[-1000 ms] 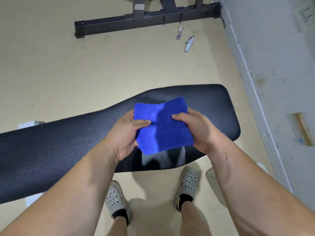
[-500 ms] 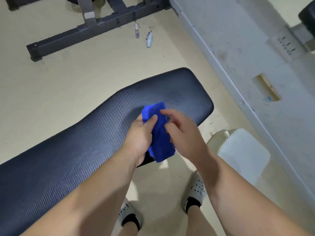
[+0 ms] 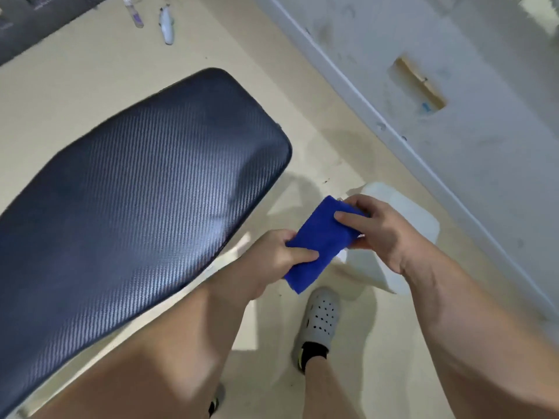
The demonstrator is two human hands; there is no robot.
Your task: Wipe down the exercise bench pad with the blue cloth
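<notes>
The black, carbon-weave bench pad [image 3: 145, 189] runs from the lower left up to a rounded end at upper centre. A folded blue cloth [image 3: 317, 243] hangs in the air to the right of the pad, off its edge and over the floor. My left hand [image 3: 272, 261] pinches the cloth's lower end between thumb and fingers. My right hand [image 3: 375, 231] grips its upper end, thumb on top. Neither hand nor the cloth touches the pad.
A white container [image 3: 399, 231] sits on the beige floor under my right hand. My grey shoe [image 3: 319, 319] is below the cloth. A grey wall [image 3: 423, 86] runs along the right. Two small bottles [image 3: 165, 22] lie on the floor at the top.
The cloth, spread flat over the pad a second ago, has been folded narrower and carried right, off the pad's edge. The view has swung left and closer.
</notes>
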